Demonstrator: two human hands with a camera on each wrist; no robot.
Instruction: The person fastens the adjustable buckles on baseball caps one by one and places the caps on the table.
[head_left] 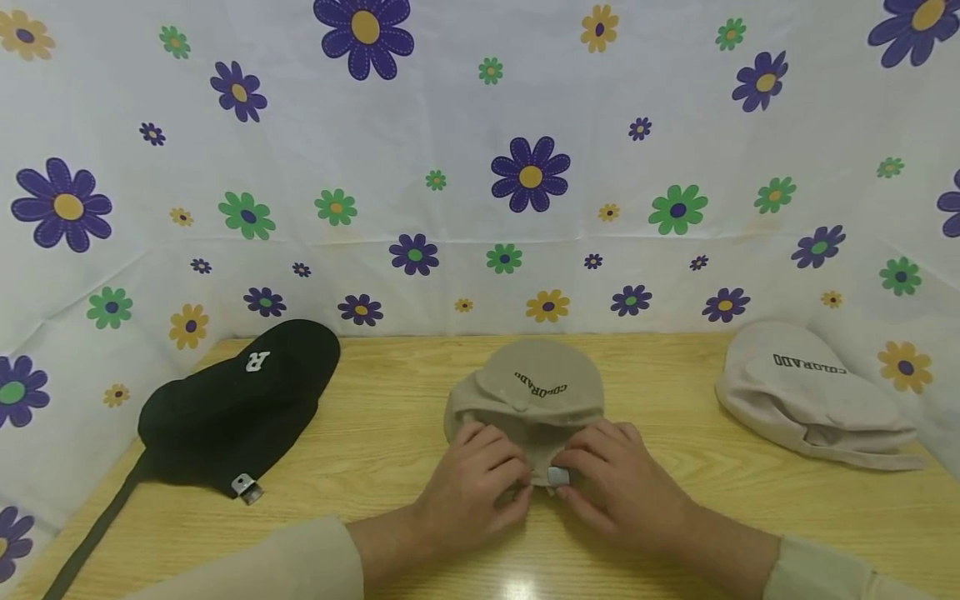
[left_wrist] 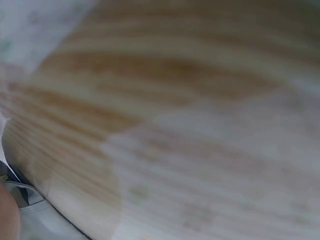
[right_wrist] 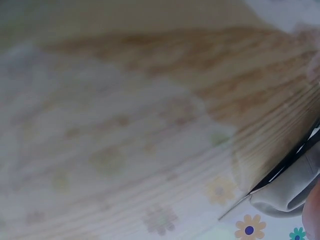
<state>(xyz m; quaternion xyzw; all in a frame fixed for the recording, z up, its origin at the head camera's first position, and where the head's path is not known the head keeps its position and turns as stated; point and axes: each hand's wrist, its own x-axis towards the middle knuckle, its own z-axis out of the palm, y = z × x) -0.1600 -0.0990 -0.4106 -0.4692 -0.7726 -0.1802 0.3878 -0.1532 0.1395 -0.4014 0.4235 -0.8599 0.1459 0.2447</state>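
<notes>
In the head view a tan baseball cap (head_left: pixel 542 367) with COLORADO lettering lies on the table in the middle, its brim away from me and its opening facing me. My left hand (head_left: pixel 476 483) pinches the cap's back strap from the left with curled fingers. From the right, my right hand (head_left: pixel 626 483) pinches the same strap beside a small pale buckle or tag (head_left: pixel 558 476). The fingertips of both hands are close together. Only a slice of the cap (left_wrist: pixel 47 220) shows at the lower left of the left wrist view. Most of both wrist views is blurred.
On the left of the wooden table (head_left: pixel 390 400) lies a black cap (head_left: pixel 247 408) with a white R, its long strap (head_left: pixel 97 525) trailing toward me and a metal buckle (head_left: pixel 246 487) near it. At right sits a pale beige cap (head_left: pixel 802 383). Behind hangs a flowered cloth (head_left: pixel 450 108).
</notes>
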